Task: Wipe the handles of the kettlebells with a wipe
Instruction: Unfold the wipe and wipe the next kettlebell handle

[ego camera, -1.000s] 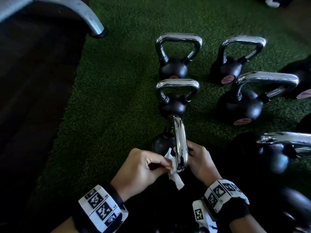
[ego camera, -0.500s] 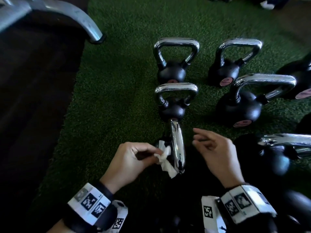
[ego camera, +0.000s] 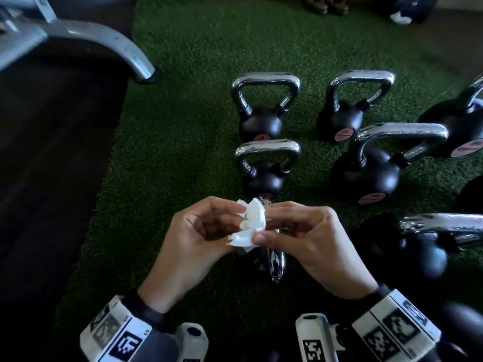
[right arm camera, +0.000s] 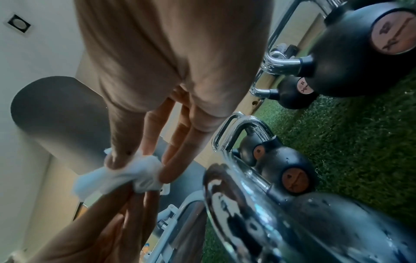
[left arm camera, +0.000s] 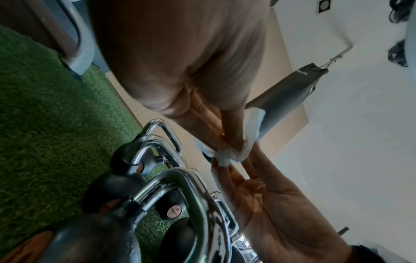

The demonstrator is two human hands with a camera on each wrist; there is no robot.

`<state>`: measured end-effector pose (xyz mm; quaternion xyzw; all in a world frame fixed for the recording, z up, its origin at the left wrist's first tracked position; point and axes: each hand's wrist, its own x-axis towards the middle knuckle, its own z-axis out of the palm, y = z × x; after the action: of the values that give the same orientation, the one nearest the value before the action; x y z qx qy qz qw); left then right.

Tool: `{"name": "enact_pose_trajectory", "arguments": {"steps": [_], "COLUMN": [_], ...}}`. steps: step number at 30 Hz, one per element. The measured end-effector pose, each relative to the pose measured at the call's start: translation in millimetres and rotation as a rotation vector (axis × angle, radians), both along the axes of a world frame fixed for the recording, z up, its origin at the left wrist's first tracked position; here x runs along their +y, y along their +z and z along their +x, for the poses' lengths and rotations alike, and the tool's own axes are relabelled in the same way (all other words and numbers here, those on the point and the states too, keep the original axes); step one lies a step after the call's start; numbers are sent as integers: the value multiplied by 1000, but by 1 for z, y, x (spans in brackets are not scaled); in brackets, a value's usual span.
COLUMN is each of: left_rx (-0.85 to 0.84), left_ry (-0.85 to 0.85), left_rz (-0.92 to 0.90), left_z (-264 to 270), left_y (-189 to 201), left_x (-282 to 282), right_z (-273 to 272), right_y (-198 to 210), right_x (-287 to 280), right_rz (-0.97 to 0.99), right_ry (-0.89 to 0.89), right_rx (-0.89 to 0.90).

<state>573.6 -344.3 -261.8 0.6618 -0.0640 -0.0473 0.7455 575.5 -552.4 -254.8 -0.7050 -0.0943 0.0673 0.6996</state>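
A crumpled white wipe [ego camera: 251, 226] is held between both hands, just above the chrome handle [ego camera: 277, 265] of the nearest black kettlebell. My left hand [ego camera: 235, 227] pinches its left side and my right hand [ego camera: 264, 226] pinches its right side with thumb and fingers. Neither hand touches the handle. The left wrist view shows the wipe [left arm camera: 227, 156] bunched between the fingertips of both hands, over the handle [left arm camera: 191, 195]. In the right wrist view the wipe [right arm camera: 126, 176] sits between my right thumb and fingers [right arm camera: 166, 174], beside the wet-looking handle [right arm camera: 247, 204].
Several more chrome-handled black kettlebells stand on the green turf [ego camera: 170, 152]: two in line ahead [ego camera: 261, 176] [ego camera: 261, 124], others to the right [ego camera: 366, 176] [ego camera: 339, 121] [ego camera: 418, 252]. A grey machine foot [ego camera: 130, 56] rests at the turf's upper left, beside dark flooring.
My left hand lifted the wipe off the handle's side. My right hand, open beside the handle half a second ago, came across and now pinches the wipe too.
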Motion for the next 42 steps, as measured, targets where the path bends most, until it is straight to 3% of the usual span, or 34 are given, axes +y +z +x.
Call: {"name": "enact_pose_trajectory", "arguments": {"steps": [7,9,11,14,16,20,24,29,33,42], "left_rx": [98,56,-9,-61,-50,-279,-263,-258,-258,-253], "left_ry": [-96,-102,-123,-374,-500,-326,-230,-231,-283,-279], "left_rz": [42,203,489,803,915,1107,962,855,809,753], "left_z": [2,3,6,8,6,0,4,15,23,27], "left_y": [4,-8,-28,-68,-95,-128,-122,-122,-131,-124], "left_x": [0,0,4,4,-9,-38,-40,-27,-16,-11], "right_z": [4,6,10,19,24,32,43,46,51,62], "right_y": [-3,-4,-7,-24,-39,-71,-93,-97,-98,-87], "right_x": [-3,-4,-9,-24,-31,-30,-17,-1,-1,6], "right_rz": [42,39,31,-7,-91,-267,-381,-432,-348,-215], "right_ry": [-20,-62,-166,-347,-440,-492,-497,-474,-412,-399], "right_rx": [8,-9,-31,-1,29,136,199,226,291,237]}}
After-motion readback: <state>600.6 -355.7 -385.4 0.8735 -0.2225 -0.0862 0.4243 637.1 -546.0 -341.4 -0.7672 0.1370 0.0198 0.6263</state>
